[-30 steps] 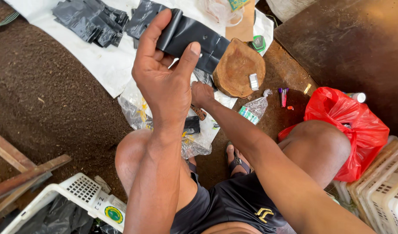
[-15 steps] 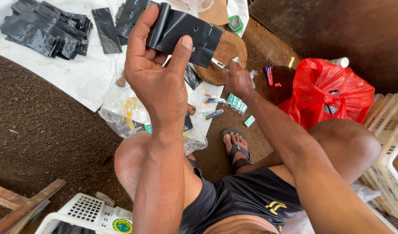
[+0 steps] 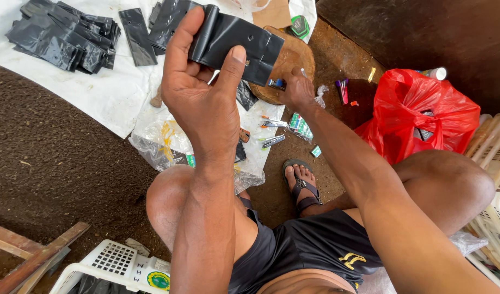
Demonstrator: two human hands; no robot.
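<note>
The left hand (image 3: 206,103) is raised above the white plastic ground sheet (image 3: 105,92), thumb and fingers pinched around a folded black plastic nursery bag with punched holes (image 3: 233,41); the bag hangs in the air over the far edge of that sheet, just in front of the round brown wooden block (image 3: 293,57); to do this well, I judge the pinch should stay near the folded edge, so the thin film does not slip or unfold, and the bag should be held flat enough for its open end to be found; the right hand (image 3: 296,90) reaches down to the near rim of the wooden block, fingers curled around a small bluish object (image 3: 277,83) too small to make out, so it grasps something I cannot name; the left forearm rises steeply, wrist bent slightly back; the right arm stretches forward and low, elbow nearly straight; a heap of similar black bags (image 3: 59,35) lies far left of the block, a red plastic bag (image 3: 424,111) to its right
</note>
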